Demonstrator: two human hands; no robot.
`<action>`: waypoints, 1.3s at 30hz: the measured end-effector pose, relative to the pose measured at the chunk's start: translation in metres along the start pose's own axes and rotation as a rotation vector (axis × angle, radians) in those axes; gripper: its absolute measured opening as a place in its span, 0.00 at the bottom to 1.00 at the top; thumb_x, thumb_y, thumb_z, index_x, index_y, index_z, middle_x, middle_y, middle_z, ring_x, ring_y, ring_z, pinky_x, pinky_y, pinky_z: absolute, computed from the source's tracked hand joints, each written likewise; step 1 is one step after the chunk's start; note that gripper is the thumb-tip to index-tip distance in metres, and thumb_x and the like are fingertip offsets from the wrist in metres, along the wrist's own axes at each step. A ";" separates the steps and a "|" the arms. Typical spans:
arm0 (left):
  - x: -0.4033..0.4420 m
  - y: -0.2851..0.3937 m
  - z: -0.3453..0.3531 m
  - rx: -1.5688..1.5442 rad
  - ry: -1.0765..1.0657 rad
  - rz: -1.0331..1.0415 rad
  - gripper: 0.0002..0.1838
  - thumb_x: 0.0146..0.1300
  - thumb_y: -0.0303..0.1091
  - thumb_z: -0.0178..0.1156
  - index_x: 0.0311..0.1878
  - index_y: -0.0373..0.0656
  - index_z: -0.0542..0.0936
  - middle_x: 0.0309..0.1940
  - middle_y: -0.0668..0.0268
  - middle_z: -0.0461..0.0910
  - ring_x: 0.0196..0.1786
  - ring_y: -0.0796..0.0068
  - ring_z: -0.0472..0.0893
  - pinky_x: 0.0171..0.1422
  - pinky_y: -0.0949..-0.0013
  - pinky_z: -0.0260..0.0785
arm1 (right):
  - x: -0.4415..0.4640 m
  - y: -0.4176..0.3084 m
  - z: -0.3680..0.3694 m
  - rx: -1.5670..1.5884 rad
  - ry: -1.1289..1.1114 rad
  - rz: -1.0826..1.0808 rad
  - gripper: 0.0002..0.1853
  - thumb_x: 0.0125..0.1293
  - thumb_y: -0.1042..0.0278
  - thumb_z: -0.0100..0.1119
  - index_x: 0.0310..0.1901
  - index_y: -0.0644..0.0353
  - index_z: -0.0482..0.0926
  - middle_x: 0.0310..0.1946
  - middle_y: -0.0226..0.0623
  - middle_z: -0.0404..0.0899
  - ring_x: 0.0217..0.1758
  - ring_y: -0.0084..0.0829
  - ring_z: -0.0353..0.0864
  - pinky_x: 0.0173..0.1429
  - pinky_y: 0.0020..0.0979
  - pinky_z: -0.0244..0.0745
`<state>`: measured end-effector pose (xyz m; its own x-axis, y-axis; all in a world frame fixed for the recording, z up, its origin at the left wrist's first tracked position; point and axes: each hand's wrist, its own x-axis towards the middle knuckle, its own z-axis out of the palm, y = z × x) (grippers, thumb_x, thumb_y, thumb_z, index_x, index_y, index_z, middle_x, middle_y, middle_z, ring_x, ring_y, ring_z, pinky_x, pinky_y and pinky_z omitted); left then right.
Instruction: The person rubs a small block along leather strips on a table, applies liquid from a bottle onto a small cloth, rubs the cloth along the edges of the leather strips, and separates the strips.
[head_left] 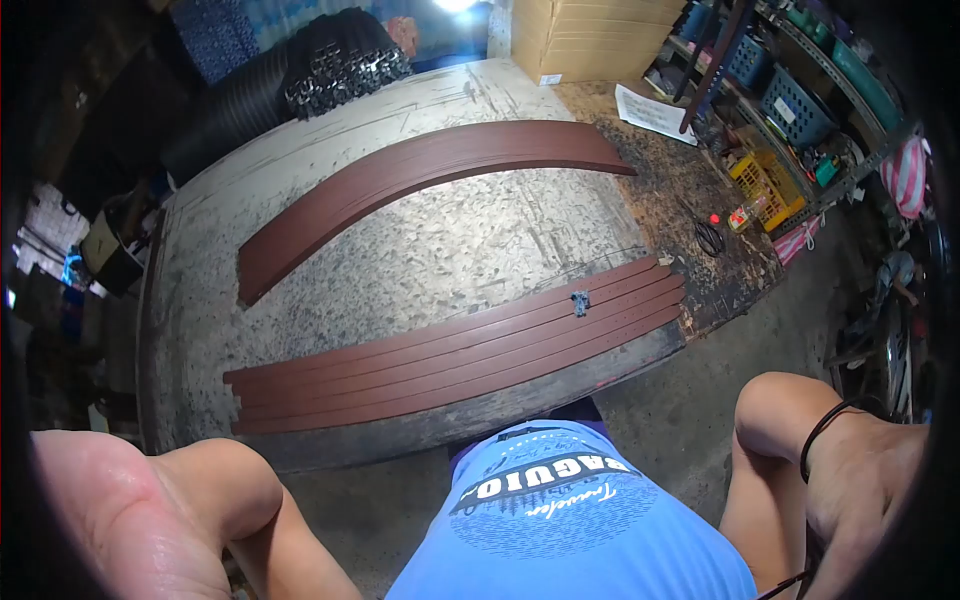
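Observation:
My left hand (130,520) is raised close to the camera at the lower left, palm side showing and fingers cut off by the frame. At the lower right is my right hand (870,490), with a dark band at the wrist; its fingers are hidden. Both hands are apart from the worktable. Several reddish-brown strips (450,350) lie side by side along the table's near edge, with a small bluish-grey thing (580,303) on top. Farther back lies a curved stack of reddish-brown strips (400,170).
The worktable (400,250) has a worn top. At its back stand a cardboard box (600,40) and a dark roll (225,115). A paper sheet (655,113) and a small bottle (742,215) are at the right, near shelves with baskets (797,108).

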<state>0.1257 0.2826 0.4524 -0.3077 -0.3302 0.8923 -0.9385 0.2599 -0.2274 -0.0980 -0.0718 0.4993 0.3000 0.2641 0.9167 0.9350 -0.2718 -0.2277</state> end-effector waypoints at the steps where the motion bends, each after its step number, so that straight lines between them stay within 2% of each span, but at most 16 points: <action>1: 0.001 -0.003 0.002 -0.014 0.002 0.008 0.18 0.72 0.43 0.53 0.46 0.35 0.79 0.43 0.51 0.82 0.47 0.58 0.81 0.55 0.55 0.75 | 0.001 0.000 0.000 -0.030 0.010 0.002 0.07 0.69 0.67 0.53 0.37 0.55 0.80 0.34 0.26 0.75 0.38 0.23 0.76 0.55 0.32 0.78; 7: 0.001 -0.025 0.024 -0.115 0.024 0.047 0.17 0.71 0.42 0.54 0.47 0.35 0.79 0.42 0.53 0.82 0.47 0.59 0.81 0.54 0.57 0.75 | 0.002 -0.013 -0.006 -0.246 0.048 0.002 0.07 0.72 0.64 0.53 0.39 0.54 0.80 0.36 0.26 0.76 0.42 0.24 0.77 0.55 0.32 0.78; 14: 0.014 -0.042 0.074 -0.241 0.057 0.113 0.17 0.71 0.41 0.55 0.47 0.35 0.80 0.42 0.54 0.83 0.46 0.61 0.81 0.53 0.58 0.75 | -0.003 -0.067 -0.039 -0.525 0.102 0.013 0.09 0.74 0.60 0.53 0.42 0.52 0.81 0.40 0.27 0.78 0.46 0.26 0.78 0.54 0.32 0.77; 22: 0.074 -0.033 0.179 -0.343 0.031 0.218 0.16 0.70 0.40 0.56 0.48 0.35 0.81 0.42 0.55 0.83 0.45 0.63 0.82 0.52 0.60 0.74 | -0.057 -0.116 -0.114 -0.699 0.095 0.058 0.09 0.77 0.57 0.50 0.48 0.50 0.77 0.45 0.28 0.77 0.52 0.29 0.77 0.56 0.35 0.77; 32: 0.168 0.005 0.334 -0.341 -0.016 0.243 0.15 0.69 0.38 0.57 0.49 0.35 0.81 0.41 0.57 0.83 0.44 0.66 0.82 0.51 0.63 0.74 | -0.142 -0.157 -0.259 -0.818 0.015 0.155 0.14 0.80 0.54 0.44 0.60 0.45 0.68 0.51 0.30 0.73 0.60 0.34 0.75 0.60 0.43 0.76; 34: 0.181 0.006 0.359 -0.277 -0.021 0.204 0.15 0.69 0.38 0.58 0.49 0.35 0.81 0.41 0.58 0.83 0.44 0.66 0.82 0.51 0.64 0.74 | -0.154 -0.161 -0.284 -0.865 -0.027 0.170 0.15 0.80 0.54 0.42 0.62 0.45 0.66 0.53 0.30 0.72 0.61 0.35 0.74 0.61 0.44 0.76; 36: 0.183 0.007 0.382 -0.117 -0.036 0.068 0.15 0.69 0.38 0.58 0.49 0.35 0.81 0.41 0.58 0.83 0.44 0.67 0.82 0.50 0.64 0.74 | -0.167 -0.163 -0.311 -0.964 -0.138 0.161 0.16 0.81 0.53 0.41 0.65 0.44 0.65 0.54 0.30 0.71 0.63 0.37 0.73 0.62 0.46 0.75; 38: 0.150 -0.007 0.423 0.136 -0.074 -0.260 0.15 0.69 0.37 0.58 0.49 0.35 0.82 0.41 0.59 0.84 0.44 0.67 0.82 0.50 0.65 0.74 | -0.196 -0.155 -0.340 -1.039 -0.155 0.144 0.18 0.82 0.52 0.40 0.67 0.43 0.63 0.55 0.31 0.71 0.65 0.38 0.73 0.63 0.47 0.75; 39: 0.117 -0.019 0.443 0.233 -0.107 -0.478 0.15 0.68 0.37 0.58 0.50 0.35 0.82 0.41 0.59 0.84 0.44 0.67 0.82 0.50 0.65 0.74 | -0.223 -0.145 -0.351 -1.040 -0.040 0.179 0.17 0.79 0.59 0.42 0.64 0.53 0.66 0.54 0.40 0.72 0.63 0.41 0.74 0.62 0.48 0.76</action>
<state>0.0385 -0.1631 0.3887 0.1597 -0.4559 0.8756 -0.9838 -0.1464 0.1032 -0.3671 -0.4162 0.4434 0.4411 0.1667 0.8818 0.2600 -0.9642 0.0522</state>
